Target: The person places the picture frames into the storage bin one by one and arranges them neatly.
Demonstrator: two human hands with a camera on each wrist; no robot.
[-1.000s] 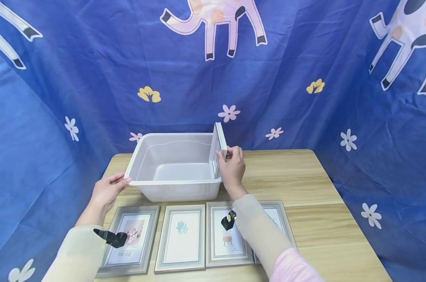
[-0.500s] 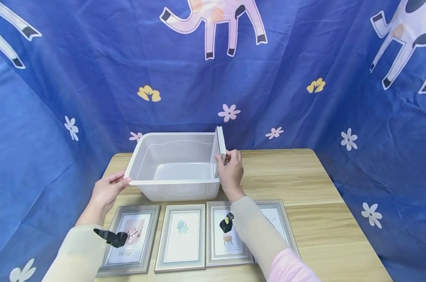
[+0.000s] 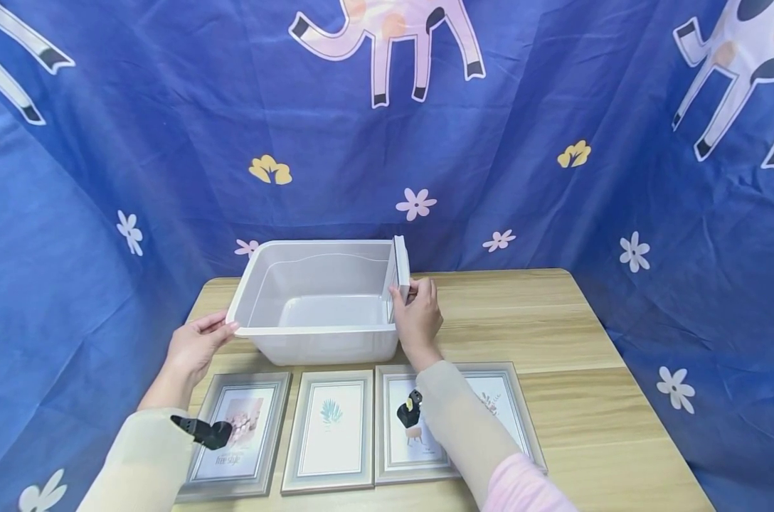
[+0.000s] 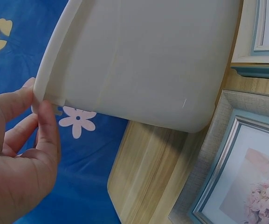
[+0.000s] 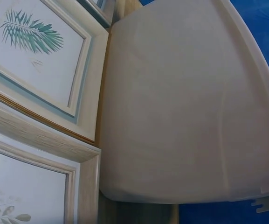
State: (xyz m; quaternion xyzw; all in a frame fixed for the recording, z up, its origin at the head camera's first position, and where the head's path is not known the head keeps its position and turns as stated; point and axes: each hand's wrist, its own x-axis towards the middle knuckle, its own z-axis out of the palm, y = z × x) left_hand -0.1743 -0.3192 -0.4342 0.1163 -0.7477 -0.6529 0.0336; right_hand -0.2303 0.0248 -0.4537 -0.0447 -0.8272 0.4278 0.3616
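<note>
A white plastic basin (image 3: 323,347) stands at the back of the table. My left hand (image 3: 193,348) pinches its front left rim, thumb on one side and fingers on the other, as the left wrist view shows of the left hand (image 4: 27,144) up close. At the basin's right end, a picture frame (image 3: 403,264) stands on edge, its lower part inside and its top above the rim. My right hand (image 3: 417,320) grips that frame by its near edge, beside the right rim. The right wrist view shows the basin's outer wall (image 5: 181,102) but not the hand.
Several framed pictures lie face up in a row before the basin: a pink flower print (image 3: 236,434), a green leaf print (image 3: 329,434), a stool print (image 3: 412,462) and a sprig print (image 3: 515,419) partly under my right sleeve. Blue curtains (image 3: 336,163) surround the wooden table (image 3: 592,398).
The picture frame has sunk lower at the basin's right end, my right hand going down slightly with it. My left hand has stayed on the rim.
</note>
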